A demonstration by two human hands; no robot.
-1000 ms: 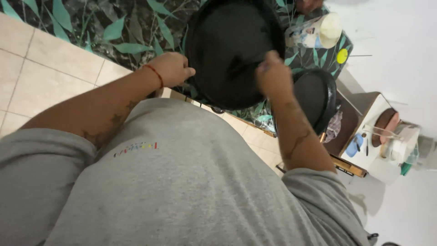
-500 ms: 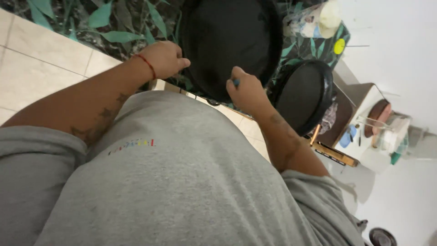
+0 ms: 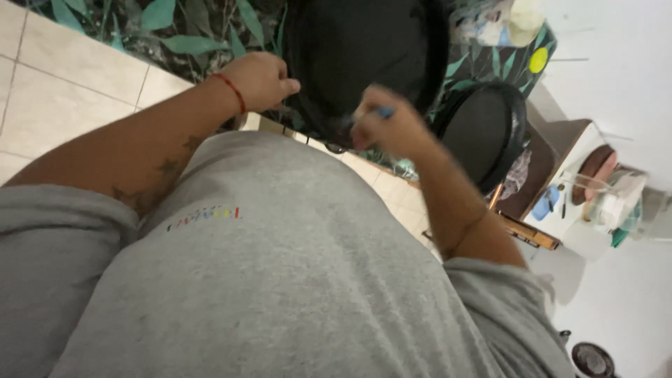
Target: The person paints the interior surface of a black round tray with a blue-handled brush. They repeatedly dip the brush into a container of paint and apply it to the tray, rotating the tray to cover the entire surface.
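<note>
A large round black pan (image 3: 364, 49) is held up in front of my chest. My left hand (image 3: 260, 79), with a red cord at the wrist, grips the pan's left rim. My right hand (image 3: 389, 126) is closed on a small blue and pale object, blurred, pressed near the pan's lower edge. My grey shirt fills the lower part of the view and hides what lies below the pan.
A second black round pan (image 3: 486, 133) sits to the right on a dark cloth with green leaves (image 3: 175, 31). Beige floor tiles (image 3: 63, 77) lie at the left. A white table with jars and containers (image 3: 602, 196) stands at the right.
My right hand has slid from the pan's right rim down and left to its lower edge. The left hand has kept its hold on the rim.
</note>
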